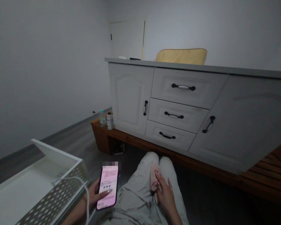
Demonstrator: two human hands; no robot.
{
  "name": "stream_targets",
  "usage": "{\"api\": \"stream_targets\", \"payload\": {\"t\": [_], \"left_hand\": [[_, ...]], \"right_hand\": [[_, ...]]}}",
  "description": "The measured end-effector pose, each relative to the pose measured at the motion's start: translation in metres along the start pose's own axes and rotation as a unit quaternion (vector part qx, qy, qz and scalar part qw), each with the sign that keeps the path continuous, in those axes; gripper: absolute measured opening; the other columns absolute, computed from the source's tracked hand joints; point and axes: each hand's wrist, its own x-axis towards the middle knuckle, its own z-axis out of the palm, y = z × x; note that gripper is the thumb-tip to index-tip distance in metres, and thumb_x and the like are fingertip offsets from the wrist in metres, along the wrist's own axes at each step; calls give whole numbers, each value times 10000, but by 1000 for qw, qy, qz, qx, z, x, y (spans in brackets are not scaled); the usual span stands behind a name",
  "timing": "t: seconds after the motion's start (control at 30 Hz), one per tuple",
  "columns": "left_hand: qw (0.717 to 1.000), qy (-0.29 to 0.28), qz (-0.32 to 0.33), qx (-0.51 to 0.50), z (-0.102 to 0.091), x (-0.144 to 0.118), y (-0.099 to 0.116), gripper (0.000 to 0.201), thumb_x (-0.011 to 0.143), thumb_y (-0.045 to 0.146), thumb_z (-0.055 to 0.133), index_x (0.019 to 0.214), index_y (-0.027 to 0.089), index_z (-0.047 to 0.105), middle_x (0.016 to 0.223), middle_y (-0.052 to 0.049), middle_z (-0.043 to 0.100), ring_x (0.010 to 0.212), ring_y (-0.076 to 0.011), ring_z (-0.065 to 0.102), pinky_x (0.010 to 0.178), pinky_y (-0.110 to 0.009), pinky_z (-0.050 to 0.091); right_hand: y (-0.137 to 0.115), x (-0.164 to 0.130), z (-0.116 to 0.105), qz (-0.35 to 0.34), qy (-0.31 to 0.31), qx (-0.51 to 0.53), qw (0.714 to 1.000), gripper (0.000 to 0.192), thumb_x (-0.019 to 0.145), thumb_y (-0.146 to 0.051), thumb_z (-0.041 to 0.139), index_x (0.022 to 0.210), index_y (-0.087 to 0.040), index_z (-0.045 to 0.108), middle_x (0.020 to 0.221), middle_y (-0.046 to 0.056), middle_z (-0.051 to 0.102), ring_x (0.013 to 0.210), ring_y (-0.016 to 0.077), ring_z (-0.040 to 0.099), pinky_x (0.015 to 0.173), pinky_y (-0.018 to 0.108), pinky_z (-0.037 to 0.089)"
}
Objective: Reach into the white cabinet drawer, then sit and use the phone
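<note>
My left hand (97, 195) is closed around a smartphone (109, 184), its pinkish screen lit and facing up, with lines of text on it. The thumb of that hand lies across the lower part of the screen. On my lap, over the light trousers (133, 193), rests my right hand (164, 190), fingers stretched out. Under its fingertips is a flat pink item (153, 179) with red line markings; its exact kind cannot be made out. A white cable (86, 187) runs past my left forearm.
A white perforated tray (53, 156) stands at the left. Ahead is a white cabinet (131, 97) with drawers and black handles, on a wooden base (100, 137). A clear bottle (102, 119) and a white bottle (110, 122) stand at its left end. A woven chair back (181, 56) rises behind.
</note>
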Motion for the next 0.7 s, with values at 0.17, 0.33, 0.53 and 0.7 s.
{"api": "stream_targets", "payload": {"t": [0.17,0.33,0.53,0.7], "left_hand": [[1000,24,17,2,3,-3,0,730,419,381,934,1054,188,630,905,-114,809,869,-375,740,715,-440,620],[1000,5,2,-23,5,-12,9,665,533,337,904,1103,180,601,931,-96,804,923,-340,740,750,-392,631],[998,-49,-16,-22,4,-18,20,625,646,305,850,1195,169,583,1132,-137,767,1025,-353,716,859,-434,611],[999,-40,-11,-15,5,-18,19,562,658,309,842,1145,176,593,1120,-127,772,1024,-345,717,852,-424,611]], "right_hand": [[1,-1,0,-4,3,10,1000,550,902,-242,292,1442,-289,387,1540,-7,421,1429,149,381,1251,537,91],[2,-1,2,-5,9,6,1000,559,891,-231,305,1441,-289,388,1539,-12,423,1439,147,363,1253,539,84],[-2,-2,-1,-2,10,11,1000,559,888,-220,306,1437,-280,397,1534,-11,430,1431,139,375,1256,526,91],[-6,-3,-4,4,5,18,1000,561,880,-211,313,1429,-275,415,1534,3,428,1429,155,383,1252,539,95]]}}
